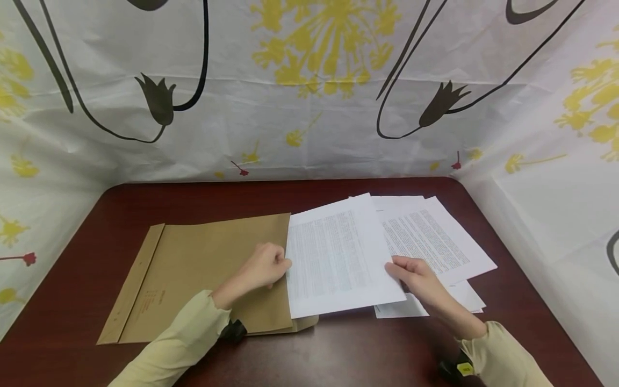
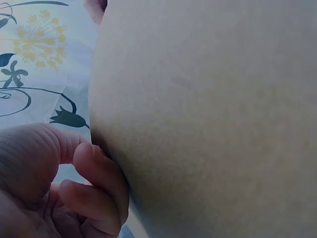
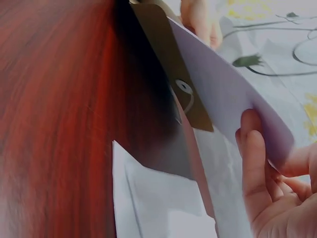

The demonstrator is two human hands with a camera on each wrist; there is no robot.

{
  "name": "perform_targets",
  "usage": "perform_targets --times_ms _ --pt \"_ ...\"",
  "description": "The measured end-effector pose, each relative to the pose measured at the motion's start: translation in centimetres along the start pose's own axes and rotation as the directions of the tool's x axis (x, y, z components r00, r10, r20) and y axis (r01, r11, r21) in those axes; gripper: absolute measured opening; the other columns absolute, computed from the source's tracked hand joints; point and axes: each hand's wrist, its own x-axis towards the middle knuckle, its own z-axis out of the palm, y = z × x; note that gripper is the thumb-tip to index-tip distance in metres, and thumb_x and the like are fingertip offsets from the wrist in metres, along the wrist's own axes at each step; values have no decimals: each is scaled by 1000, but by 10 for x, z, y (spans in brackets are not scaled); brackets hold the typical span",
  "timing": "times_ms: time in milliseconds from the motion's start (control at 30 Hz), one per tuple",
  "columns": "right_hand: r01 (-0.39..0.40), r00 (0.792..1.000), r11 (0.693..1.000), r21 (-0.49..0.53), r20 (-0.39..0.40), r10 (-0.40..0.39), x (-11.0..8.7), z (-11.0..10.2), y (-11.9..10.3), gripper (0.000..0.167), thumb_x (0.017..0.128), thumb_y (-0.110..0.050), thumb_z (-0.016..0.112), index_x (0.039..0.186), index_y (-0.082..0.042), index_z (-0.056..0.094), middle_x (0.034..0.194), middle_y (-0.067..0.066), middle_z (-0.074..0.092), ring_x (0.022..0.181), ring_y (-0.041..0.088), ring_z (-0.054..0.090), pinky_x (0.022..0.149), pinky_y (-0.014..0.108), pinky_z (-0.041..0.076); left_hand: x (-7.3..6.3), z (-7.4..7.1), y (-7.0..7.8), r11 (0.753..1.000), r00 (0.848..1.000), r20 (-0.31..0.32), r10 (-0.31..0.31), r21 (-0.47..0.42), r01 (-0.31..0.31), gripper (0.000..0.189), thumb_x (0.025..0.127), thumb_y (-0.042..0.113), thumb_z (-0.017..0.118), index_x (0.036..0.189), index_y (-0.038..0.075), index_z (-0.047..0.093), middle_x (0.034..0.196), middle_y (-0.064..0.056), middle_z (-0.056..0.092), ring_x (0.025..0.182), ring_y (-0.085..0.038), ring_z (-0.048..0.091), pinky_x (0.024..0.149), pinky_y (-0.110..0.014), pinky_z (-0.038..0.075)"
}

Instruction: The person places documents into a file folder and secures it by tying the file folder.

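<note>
A brown paper envelope [image 1: 208, 269] lies flat on the left of the table. My left hand [image 1: 263, 266] pinches its right edge, at the opening; in the left wrist view the envelope's brown side [image 2: 213, 114] fills most of the picture beside the curled fingers [image 2: 101, 186]. Between thumb and fingers my right hand [image 1: 418, 279] holds the right edge of a printed white sheet [image 1: 333, 263]. The sheet's left edge meets the envelope's opening. In the right wrist view, the envelope flap [image 3: 158, 44] with its round string button [image 3: 184, 87] hangs below the sheet.
Several printed sheets [image 1: 435, 236] lie fanned out on the right of the table, partly behind the held sheet. The dark red wooden table [image 1: 333, 355] ends at a white floral cloth [image 1: 309, 129] at the back and sides.
</note>
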Motion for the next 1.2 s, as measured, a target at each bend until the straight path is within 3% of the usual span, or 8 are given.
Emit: perform_targets --times_ms 100,267,533,800,967,1200 --pt "3 998 1000 -6 68 -3 3 8 1 35 98 -13 44 119 13 53 91 13 67 69 14 62 59 27 51 0 2 -1 1000 1000 1 -2 4 2 32 77 2 51 50 13 38 39 5 41 29 -7 43 37 -19 27" --pt "11 994 1000 -6 111 -11 5 16 1 37 98 -14 44 122 14 51 97 17 67 73 16 64 61 29 52 1 4 -1 1000 1000 3 1 3 -1 31 78 1 51 50 12 41 39 5 42 28 -6 43 35 -18 25" --pt "54 996 998 -22 71 -53 8 16 4 25 94 -11 54 104 11 59 80 11 66 53 12 53 46 26 45 1 5 -3 1000 1000 9 2 -2 -2 30 78 1 51 51 11 43 40 4 44 28 -6 43 34 -17 25" --pt "121 979 992 25 162 -123 16 41 0 24 94 -10 53 99 13 60 64 5 57 46 8 48 43 23 43 2 3 -2 1000 1000 6 -15 -14 15 31 79 2 51 51 11 41 41 3 44 29 -8 46 36 -19 29" --pt "112 972 993 48 200 -120 20 55 -4 22 95 -7 51 97 13 60 60 6 56 45 9 48 43 22 43 2 2 0 999 999 9 -35 -19 35 31 79 3 51 52 12 39 42 2 44 30 -8 47 36 -19 28" --pt "59 981 991 120 179 -80 20 61 -6 21 92 -6 53 92 14 58 59 4 55 47 9 49 44 19 43 2 1 0 998 999 16 -48 -33 49 30 80 2 50 53 10 42 41 2 46 30 -9 46 34 -18 28"
